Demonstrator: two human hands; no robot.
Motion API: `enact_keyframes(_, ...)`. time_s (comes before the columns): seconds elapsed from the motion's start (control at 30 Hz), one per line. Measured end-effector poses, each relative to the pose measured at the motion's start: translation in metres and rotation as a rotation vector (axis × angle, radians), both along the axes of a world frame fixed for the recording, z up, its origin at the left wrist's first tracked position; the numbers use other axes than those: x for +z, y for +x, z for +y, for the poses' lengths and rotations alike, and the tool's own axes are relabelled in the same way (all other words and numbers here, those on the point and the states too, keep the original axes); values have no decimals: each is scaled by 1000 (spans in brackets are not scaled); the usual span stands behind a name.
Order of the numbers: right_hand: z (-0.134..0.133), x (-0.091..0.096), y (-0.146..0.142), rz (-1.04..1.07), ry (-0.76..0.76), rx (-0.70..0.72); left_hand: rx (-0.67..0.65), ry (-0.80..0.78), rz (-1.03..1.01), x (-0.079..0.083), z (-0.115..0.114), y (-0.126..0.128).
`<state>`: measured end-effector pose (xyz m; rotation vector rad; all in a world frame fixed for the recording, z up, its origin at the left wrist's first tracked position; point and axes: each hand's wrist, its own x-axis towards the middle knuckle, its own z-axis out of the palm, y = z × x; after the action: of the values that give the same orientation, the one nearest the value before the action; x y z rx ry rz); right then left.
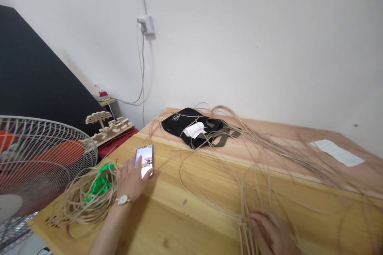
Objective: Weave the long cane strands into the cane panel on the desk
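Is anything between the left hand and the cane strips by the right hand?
Yes: a loose cane strand loops across the table between the left hand, resting on the phone, and the cane strips by the right hand.

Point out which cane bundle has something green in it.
The coiled bundle by the left hand: green material sits inside it, while the loose strands under the right hand hold none.

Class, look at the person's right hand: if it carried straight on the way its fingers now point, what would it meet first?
The right hand points left, so it would probably meet the bunched rattan strips first. They lie right at its fingertips; depth is hard to judge here, and it may already be touching them.
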<state>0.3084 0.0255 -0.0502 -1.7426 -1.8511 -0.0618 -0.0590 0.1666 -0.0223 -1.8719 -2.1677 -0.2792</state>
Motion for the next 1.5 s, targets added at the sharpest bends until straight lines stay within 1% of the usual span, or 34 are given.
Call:
enact_keyframes(0.03, 0, 1, -1, 5, -1, 0, 13, 38, 23, 0, -9, -3)
enact_keyframes(0.1, 0, 3, -3, 15, -4, 6, -1, 71, 52, -1, -24, -10)
enact_keyframes(0.2, -1, 5, -6, 33, -27, 24, -49, 80, 69, -6, -35, -17)
enact_keyframes(0.47, -2, -2, -3, 46, -62, -6, -57, 68, 85, -8, -35, -13)
enact_keyframes(0.67, -2, 0, -4, 47, -57, -8, -14, 69, 53, -9, -36, -13)
enact_keyframes(1.1, -2, 3, -6, 50, -79, -15, -19, 59, -14, -10, -34, -15)
enact_keyframes(1.2, -2, 3, -6, 56, -78, -19, -28, 85, -2, -8, -34, -16)
enact_keyframes(1.3, -2, 2, -5, 53, -57, -21, -42, 152, 26, -4, -36, -13)
enact_keyframes(1.37, -1, 2, -3, 50, -47, -27, -97, 152, 10, 0, -38, -4)
enact_keyframes(1.4, 0, 3, -3, 51, -46, -31, -160, 117, -24, 2, -40, 3)
enact_keyframes(1.5, 1, 5, -3, 70, -55, -40, -461, -97, -237, 6, -53, 38)
